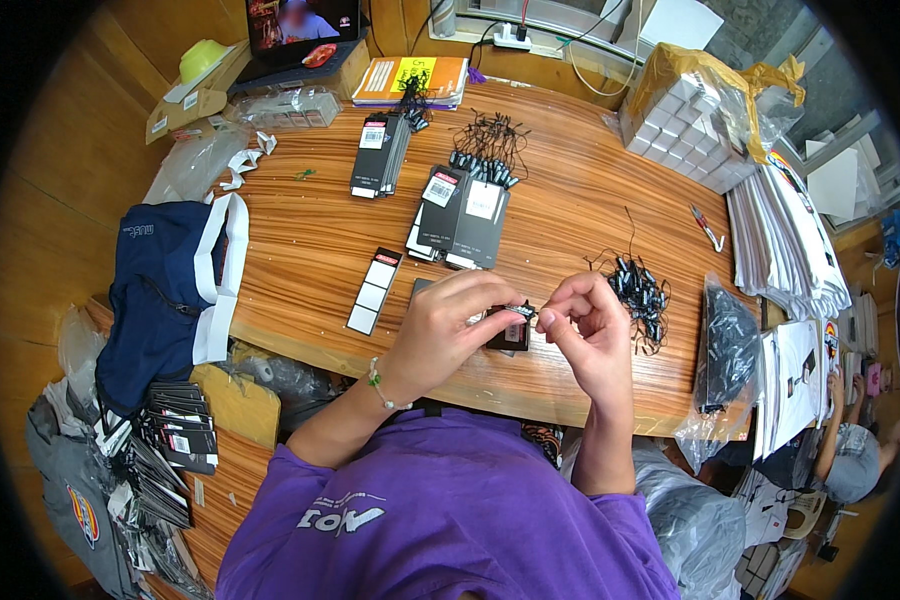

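On your left lies a navy garment [155, 320], then a label strip [374, 291] and two tag stacks [381, 160] [482, 230]. Your left hand [450, 325], forearm slanting in, pinches a black tag [512, 337] above the table [300, 230], fingers covering its top. Your right hand [592, 325], forearm upright, pinches beside it; its grip is too small to tell. Rightward lie tangled black cords [640, 298] and a plastic bag [727, 345].

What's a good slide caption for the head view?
Left hand and right hand meet at a black tag, near stacked tags and black strings.
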The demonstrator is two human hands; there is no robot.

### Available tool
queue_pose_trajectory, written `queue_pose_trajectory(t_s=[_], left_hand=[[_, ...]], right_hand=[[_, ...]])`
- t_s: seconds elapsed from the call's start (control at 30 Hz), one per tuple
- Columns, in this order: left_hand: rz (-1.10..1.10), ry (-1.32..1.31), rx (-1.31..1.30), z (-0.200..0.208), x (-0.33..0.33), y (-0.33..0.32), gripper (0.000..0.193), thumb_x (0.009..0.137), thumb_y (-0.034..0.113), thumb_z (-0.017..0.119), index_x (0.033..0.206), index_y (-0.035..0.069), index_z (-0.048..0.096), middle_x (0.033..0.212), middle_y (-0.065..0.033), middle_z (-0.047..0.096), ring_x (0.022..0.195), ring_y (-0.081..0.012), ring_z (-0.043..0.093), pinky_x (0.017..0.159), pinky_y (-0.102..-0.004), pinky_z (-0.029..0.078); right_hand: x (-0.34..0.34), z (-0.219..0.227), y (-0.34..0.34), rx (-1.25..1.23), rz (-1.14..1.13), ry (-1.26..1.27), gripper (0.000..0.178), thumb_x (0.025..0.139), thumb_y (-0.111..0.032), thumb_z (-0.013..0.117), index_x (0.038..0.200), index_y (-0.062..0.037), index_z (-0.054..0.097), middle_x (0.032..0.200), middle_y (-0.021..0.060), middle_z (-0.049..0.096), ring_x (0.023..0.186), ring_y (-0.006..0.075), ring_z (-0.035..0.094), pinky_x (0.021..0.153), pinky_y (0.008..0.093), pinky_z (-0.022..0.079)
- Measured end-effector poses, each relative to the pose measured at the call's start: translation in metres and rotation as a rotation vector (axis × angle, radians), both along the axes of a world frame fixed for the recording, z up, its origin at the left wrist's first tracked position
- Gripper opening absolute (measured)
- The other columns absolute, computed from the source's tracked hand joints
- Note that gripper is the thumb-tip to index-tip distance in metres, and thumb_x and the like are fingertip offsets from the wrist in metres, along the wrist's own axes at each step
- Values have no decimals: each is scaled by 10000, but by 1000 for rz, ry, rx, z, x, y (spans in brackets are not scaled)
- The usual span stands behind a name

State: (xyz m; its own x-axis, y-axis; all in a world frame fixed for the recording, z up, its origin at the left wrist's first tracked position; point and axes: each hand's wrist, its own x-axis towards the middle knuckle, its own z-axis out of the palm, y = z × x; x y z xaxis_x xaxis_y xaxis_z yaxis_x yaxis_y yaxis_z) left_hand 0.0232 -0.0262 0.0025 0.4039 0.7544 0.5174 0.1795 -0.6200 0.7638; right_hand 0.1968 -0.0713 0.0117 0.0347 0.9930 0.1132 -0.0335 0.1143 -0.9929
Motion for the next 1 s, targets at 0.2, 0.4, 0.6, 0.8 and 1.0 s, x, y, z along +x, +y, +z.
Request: queue_pose_trajectory(t_s=[0.2,0.4,0.6,0.8,1.0], left_hand=[[-62,-8,-19,-2,-2,2,144,696,22,713,828,-1,660,824,-97,655,734,-198,626,645,-277,500],[-188,-28,-101,5,-8,1,138,697,19,713,823,-7,665,815,-93,657,720,-187,629,638,-268,501],[-176,-37,-84,8,-8,5,156,692,28,718,834,-2,664,804,-86,652,720,-196,621,644,-274,491],[22,93,145,3,-7,27,291,709,133,707,968,27,628,1003,-83,586,928,-253,533,822,-337,419],[16,43,25,-21,0,5,378,791,156,644,1102,18,480,1060,-136,494,994,-266,496,881,-355,378]], right_hand=[[0,-6,1,-82,101,150,159,815,22,603,904,-14,476,753,40,581,694,92,584,609,201,457],[4,-16,1,-123,256,327,170,818,-16,631,889,-33,478,788,58,607,684,89,581,589,191,463],[-3,-20,1,-35,222,117,114,878,-124,574,906,-20,536,887,49,592,747,83,538,647,209,444],[-10,-29,13,-140,320,213,249,925,-219,490,813,-14,574,908,61,570,802,119,511,747,248,418],[-12,-42,27,-64,151,647,278,926,-274,488,777,-45,539,920,80,552,877,141,500,799,267,406]])
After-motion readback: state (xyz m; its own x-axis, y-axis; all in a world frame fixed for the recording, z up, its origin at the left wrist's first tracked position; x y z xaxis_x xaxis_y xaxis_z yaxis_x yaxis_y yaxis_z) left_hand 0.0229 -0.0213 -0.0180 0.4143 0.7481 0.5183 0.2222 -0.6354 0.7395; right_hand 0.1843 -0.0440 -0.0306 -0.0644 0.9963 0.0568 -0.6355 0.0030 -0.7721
